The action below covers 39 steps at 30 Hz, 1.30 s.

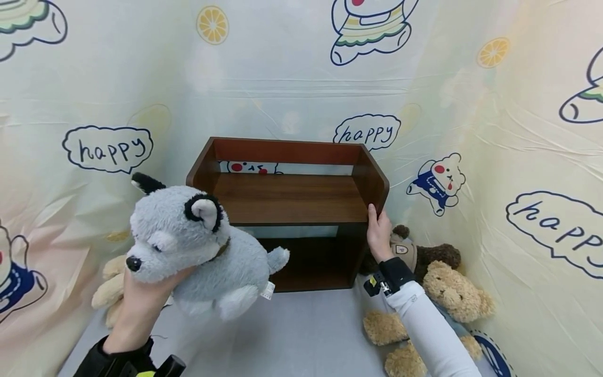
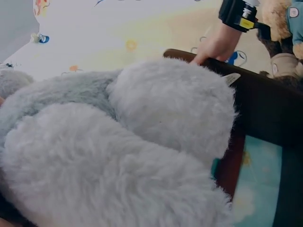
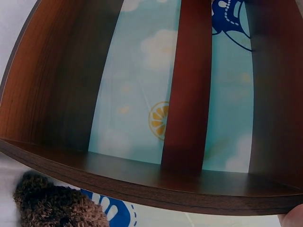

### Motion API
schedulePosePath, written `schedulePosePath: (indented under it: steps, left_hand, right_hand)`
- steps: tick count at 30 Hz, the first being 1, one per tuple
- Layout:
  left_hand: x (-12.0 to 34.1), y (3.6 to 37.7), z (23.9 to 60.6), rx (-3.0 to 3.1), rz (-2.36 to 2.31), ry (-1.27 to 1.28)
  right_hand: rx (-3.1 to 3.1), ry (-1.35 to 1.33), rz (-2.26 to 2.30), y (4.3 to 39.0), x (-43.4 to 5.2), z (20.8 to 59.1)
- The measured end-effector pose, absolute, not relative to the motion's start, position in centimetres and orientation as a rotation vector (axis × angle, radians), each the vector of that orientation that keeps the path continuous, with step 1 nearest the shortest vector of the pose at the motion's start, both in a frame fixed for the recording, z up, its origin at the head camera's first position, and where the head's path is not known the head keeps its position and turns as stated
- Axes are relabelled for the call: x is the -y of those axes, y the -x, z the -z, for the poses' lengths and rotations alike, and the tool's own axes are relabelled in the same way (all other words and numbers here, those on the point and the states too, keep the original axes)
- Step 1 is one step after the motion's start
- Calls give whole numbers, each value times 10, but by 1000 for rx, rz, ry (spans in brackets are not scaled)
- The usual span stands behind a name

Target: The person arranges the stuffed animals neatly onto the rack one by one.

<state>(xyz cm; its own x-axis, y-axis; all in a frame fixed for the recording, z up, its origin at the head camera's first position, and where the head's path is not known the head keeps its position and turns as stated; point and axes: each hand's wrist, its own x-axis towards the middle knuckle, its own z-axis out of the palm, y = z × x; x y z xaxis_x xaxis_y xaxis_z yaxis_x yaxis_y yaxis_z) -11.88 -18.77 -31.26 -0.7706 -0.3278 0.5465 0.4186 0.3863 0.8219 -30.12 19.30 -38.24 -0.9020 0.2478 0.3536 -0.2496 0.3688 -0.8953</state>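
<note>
A grey and white plush husky (image 1: 240, 262) with black-edged ears is held up in front of the shelf's left part. My left hand (image 1: 153, 293) grips it under the head and neck, its fingers mostly hidden by the fur. The husky's pale fur (image 2: 165, 109) fills most of the left wrist view. My right hand (image 1: 379, 233) holds the right side panel of a brown two-tier wooden shelf (image 1: 292, 199), near the middle board. In the right wrist view only a fingertip (image 3: 293, 217) shows at the edge of the shelf (image 3: 189, 118).
To the right of the shelf, a dark brown plush bear (image 1: 435, 257) lies behind a tan plush bear (image 1: 454, 293), partly under my right forearm. Another tan plush (image 1: 110, 285) shows behind my left hand. Printed cloth (image 1: 282, 68) surrounds the grey table (image 1: 301, 335).
</note>
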Motion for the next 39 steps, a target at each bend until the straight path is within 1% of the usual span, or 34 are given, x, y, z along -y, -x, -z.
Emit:
schedulePosePath:
  steps: [10, 21, 27, 39]
  left_hand:
    - [175, 125, 297, 1933, 1541, 29]
    - [165, 136, 284, 1909, 1346, 49]
    - [158, 141, 278, 1828, 1437, 88]
    - [152, 156, 266, 1787, 1418, 25]
  right_hand:
    - [2203, 15, -1541, 302, -193, 384]
    - [2194, 8, -1542, 301, -194, 384]
    - [2185, 7, -1520, 302, -193, 383]
    - [2188, 1, -1557, 301, -193, 385]
